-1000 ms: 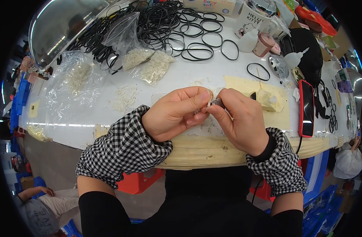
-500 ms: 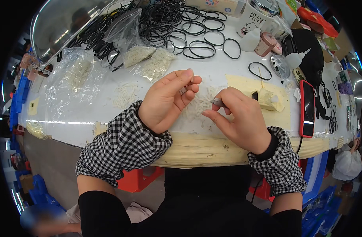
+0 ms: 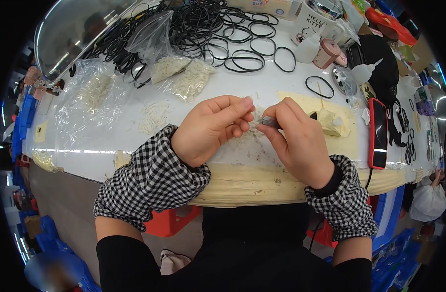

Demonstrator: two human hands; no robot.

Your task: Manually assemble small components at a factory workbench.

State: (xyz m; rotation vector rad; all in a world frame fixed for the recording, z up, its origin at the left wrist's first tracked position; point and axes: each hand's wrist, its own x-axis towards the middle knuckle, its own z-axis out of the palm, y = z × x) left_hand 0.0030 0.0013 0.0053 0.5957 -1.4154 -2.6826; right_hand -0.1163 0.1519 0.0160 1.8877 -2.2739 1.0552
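Note:
Over the near middle of the table, my left hand is closed in a pinch of thumb and forefinger; what lies between the tips is too small to make out. My right hand faces it, thumb and fingers closed on a small grey metal piece whose kind I cannot tell. Its end points toward the left fingertips, a short gap away. Beneath both hands lie many small white slivers, partly hidden by the fingers. Another scatter of white slivers lies left of my left hand.
Clear bags of white pieces lie beyond my left hand, before a tangle of black bands. Right of my right hand are a yellow-wrapped lump and a red-cased phone with a cable. Padded yellow edging runs along the table front.
My left hand has shifted right, its fingertips now closer to the grey piece. My right hand has tilted slightly upward, still gripping that piece.

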